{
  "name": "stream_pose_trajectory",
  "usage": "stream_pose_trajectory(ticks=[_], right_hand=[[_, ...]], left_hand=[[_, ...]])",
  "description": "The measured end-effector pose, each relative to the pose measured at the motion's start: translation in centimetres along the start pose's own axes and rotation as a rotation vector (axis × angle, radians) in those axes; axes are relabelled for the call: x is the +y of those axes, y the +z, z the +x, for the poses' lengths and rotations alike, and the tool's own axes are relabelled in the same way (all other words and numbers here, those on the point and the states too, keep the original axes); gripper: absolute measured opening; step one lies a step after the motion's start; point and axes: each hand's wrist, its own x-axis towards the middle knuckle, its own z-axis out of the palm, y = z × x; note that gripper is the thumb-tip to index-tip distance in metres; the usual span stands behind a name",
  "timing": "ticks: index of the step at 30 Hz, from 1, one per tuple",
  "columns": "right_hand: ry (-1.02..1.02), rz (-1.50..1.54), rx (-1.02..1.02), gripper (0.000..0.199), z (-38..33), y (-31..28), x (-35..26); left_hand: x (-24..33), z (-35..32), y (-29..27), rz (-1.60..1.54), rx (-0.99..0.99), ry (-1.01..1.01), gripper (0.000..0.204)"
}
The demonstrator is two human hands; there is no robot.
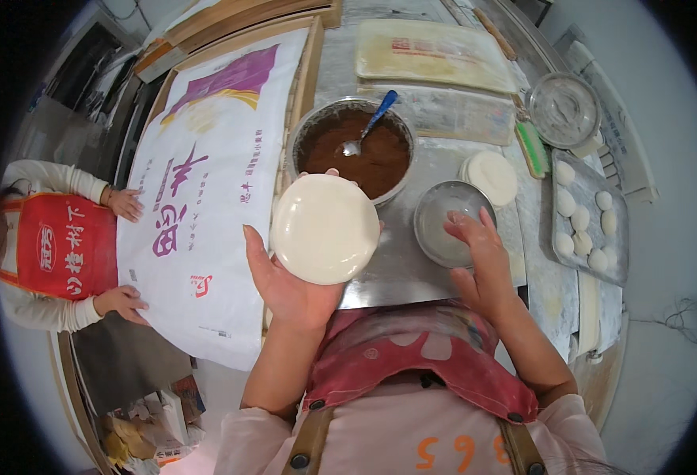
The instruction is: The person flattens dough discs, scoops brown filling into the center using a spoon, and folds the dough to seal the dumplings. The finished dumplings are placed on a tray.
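Observation:
A smooth, shiny white disc of dough (326, 229) lies flat on the upturned palm of my left hand (305, 299), its fingers under the disc and its thumb at the left. My right hand (484, 265) is over a small metal bowl (434, 245), fingertips at its opening and a little apart, with nothing seen in them. What the bowl contains is hard to make out. Beyond my left hand stands a large metal bowl (295, 154) of brown powdery filling (380, 170), in which a spoon with a blue handle (381, 109) rests.
Dough rounds (492, 177) are stacked beside the small bowl. A metal tray (619, 273) with several dough balls is at the right, near a green-bristled brush (533, 150) and a clear bowl (564, 111). Another person's hand (125, 204) touches the white printed sack (222, 261) at left.

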Motion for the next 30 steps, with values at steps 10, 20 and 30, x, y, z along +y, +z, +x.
stream_pose_trajectory(ticks=[10, 20, 30], right_hand=[[-0.334, 0.338, 0.045, 0.068, 3.1, -0.3, -3.8], [-0.481, 0.374, -0.053, 0.062, 3.1, 3.5, -7.8], [-0.248, -0.117, -0.041, 0.058, 5.4, 1.1, -2.6]], left_hand=[[-3.2, 0.2, 0.5, 0.061, 0.023, -0.070, 0.081], [-2.0, -0.1, -0.6, 0.056, 0.056, -0.043, 0.081], [2.6, -0.1, -2.5, -0.100, 0.137, 0.090, 0.079]])
